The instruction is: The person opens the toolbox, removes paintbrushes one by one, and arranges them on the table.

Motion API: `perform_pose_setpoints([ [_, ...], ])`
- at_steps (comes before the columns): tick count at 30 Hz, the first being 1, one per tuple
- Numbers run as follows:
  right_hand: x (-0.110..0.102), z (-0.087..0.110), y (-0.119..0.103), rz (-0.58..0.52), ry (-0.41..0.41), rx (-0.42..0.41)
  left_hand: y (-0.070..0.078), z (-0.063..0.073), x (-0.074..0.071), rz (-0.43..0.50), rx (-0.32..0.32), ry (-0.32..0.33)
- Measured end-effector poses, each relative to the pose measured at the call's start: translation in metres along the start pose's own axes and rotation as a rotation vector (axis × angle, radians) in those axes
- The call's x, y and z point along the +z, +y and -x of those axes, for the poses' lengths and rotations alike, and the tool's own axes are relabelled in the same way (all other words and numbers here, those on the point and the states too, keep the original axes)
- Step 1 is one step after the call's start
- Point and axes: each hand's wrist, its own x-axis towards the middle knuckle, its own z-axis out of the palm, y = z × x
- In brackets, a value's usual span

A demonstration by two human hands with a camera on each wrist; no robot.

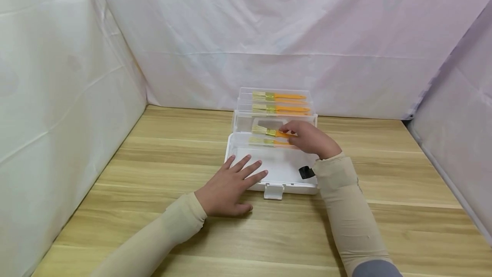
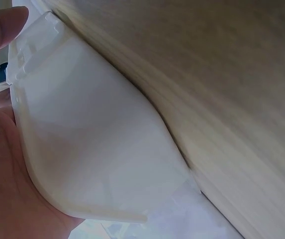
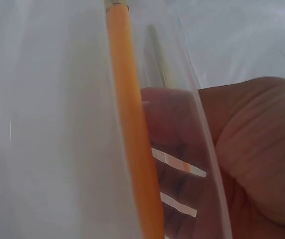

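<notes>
A white case (image 1: 284, 174) with clear stepped trays (image 1: 242, 119) stands open on the table. My right hand (image 1: 313, 138) pinches the orange handle of a paintbrush (image 1: 266, 130) over the front trays, its pale bristles pointing left. Just in front of it lies another paintbrush (image 1: 282, 143), seen through clear plastic. In the right wrist view, an orange handle (image 3: 132, 114) runs along a clear wall, with the fingers (image 3: 167, 119) showing through it. My left hand (image 1: 229, 185) rests fingers spread at the case's front left edge; its palm lies along the white case (image 2: 92, 119) in the left wrist view.
More orange-handled paintbrushes (image 1: 290, 96) lie in the rear trays, bristles to the left. A white latch (image 1: 273, 191) hangs at the case's front. Beside my right sleeve sits a small black piece (image 1: 306, 172). White sheets (image 1: 215, 25) enclose the wooden table (image 1: 161, 140).
</notes>
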Motion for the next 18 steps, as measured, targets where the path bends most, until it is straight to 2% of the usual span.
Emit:
perform_pose_setpoints([
  [11,0.0012,-0.0064,0.0033,-0.036,-0.047,0.003,0.0006,0.0001,-0.0003,0.003,-0.011,-0.007],
  [18,0.003,-0.0066,0.003,-0.071,-0.042,0.019,0.0006,0.0008,0.0002,0.012,-0.008,0.001],
])
